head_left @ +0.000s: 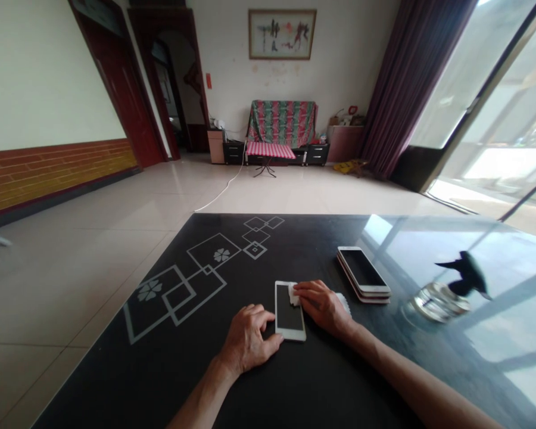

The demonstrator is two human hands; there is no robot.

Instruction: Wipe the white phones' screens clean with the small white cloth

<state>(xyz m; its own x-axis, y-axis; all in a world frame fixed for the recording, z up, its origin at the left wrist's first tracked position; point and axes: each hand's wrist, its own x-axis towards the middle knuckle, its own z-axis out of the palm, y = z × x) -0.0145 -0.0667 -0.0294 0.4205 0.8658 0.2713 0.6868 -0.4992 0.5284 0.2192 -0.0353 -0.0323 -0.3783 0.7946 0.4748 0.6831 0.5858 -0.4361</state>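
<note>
On the black table (330, 387), the white phone (289, 313) is lying face up. I'm seeing the left hand (251, 335) bracing its left edge, thumb and fingers parted; the right hand (324, 304) is pressing a white cloth (293, 295) under closed fingers, hiding much of it. Room is stretching ahead to the table's far edge; stacked phones (364, 271) and a spray bottle (444, 298) are bounding the right. I'm failing to read the framed picture's (282, 34) blurred characters.

Window (460, 77) light from right; glare on tabletop (321, 381); edges stretched.
</note>
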